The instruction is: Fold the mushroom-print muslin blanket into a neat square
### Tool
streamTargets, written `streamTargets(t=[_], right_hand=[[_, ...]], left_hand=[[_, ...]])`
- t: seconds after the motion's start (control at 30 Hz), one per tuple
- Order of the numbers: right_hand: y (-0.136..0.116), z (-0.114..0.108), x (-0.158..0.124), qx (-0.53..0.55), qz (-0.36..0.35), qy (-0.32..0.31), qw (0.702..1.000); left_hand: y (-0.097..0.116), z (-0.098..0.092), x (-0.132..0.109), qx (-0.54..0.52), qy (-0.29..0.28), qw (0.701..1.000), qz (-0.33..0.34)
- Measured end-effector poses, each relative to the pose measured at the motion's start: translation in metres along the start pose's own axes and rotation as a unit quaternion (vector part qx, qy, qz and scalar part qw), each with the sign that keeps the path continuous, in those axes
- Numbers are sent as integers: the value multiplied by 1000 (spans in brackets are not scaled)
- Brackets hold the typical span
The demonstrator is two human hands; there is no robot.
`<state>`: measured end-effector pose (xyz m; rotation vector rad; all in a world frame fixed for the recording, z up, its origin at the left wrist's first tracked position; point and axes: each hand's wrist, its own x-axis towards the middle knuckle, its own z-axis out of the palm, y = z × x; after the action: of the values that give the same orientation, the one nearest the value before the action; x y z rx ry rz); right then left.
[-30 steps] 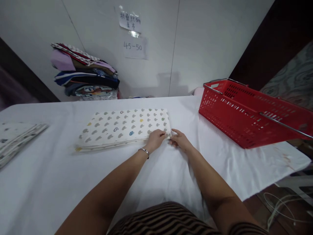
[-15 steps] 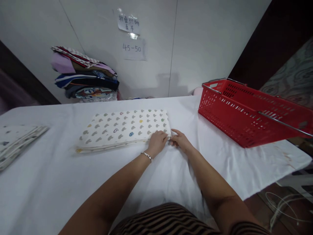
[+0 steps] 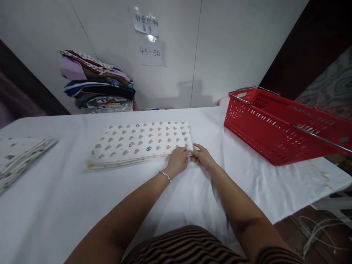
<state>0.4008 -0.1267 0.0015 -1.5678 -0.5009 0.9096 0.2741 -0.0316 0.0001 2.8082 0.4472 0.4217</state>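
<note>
A folded white cloth (image 3: 143,141) printed with grey and a few coloured mushrooms lies flat on the white-covered table (image 3: 110,205). My left hand (image 3: 178,159) is at its near right corner, fingers over the top and closed on the folded edge. Beside it, my right hand (image 3: 202,156) pinches the tip of that same corner from the right. The fingertips of both hands are close together, and the layers between them are partly hidden. A silver bracelet (image 3: 165,176) circles my left wrist.
A red plastic basket (image 3: 255,128) with metal handles stands at the right. Another folded patterned cloth (image 3: 22,154) lies at the left edge. Behind the table, folded fabrics (image 3: 96,80) are stacked against the wall. White cables (image 3: 316,231) lie on the floor at lower right.
Both hands stay at the cloth's near right corner, with only slight finger movement. The whole view has shifted a little; the cloth keeps its place on the table.
</note>
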Motion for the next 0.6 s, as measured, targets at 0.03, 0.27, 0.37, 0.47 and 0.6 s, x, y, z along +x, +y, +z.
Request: streamTargets(t=[0.03,0.27,0.37,0.47,0.6], right_hand=[[0,0,0,-4,0,2,1000],[1,-2,3,-22,0,10,1000],[1,-3,3,-4,3,-6,1000],[1,-6,4,16,10,-30,999],[0,-11,3,32,13,-50,998]], left_hand=[[-2,1,0,-6,4,1000,-2],[-12,2,2,-28,16,999,-23],[-13,1,6,-29,12,999,-32],[-13,1,9,-32,22,999,-37],[-14,1,11,-61,30,996,-55]])
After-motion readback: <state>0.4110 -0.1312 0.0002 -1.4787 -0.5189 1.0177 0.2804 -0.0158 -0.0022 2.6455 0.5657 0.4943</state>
